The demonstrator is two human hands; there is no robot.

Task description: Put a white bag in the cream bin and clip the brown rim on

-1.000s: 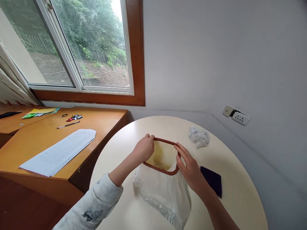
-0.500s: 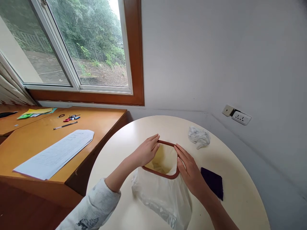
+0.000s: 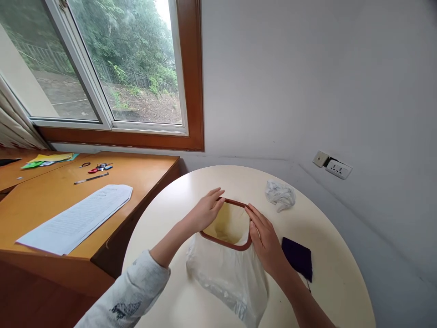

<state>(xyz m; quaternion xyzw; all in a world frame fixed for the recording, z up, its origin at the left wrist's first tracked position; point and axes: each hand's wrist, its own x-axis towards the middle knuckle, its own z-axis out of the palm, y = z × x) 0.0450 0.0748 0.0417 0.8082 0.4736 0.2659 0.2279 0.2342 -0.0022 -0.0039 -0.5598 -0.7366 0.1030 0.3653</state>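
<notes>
A trash bin with a brown rectangular rim stands on the round table. A whitish plastic bag lines it, pale yellowish inside, and hangs loosely down the outside below the rim. My left hand lies along the left side of the rim, its fingers stretched past the far corner and its thumb near the opening. On the opposite side, my right hand rests with straight fingers on the rim and the thumb at the inner edge. Both palms press against the rim rather than wrapping round it.
A crumpled clear plastic bag and a dark purple cloth lie on the round cream table. At left, a wooden desk holds papers, a pen and keys. Behind are a wall socket and a window.
The view has shifted slightly. Both hands stay on the rim in nearly the same pose, and the bag's inside looks a little less bunched.
</notes>
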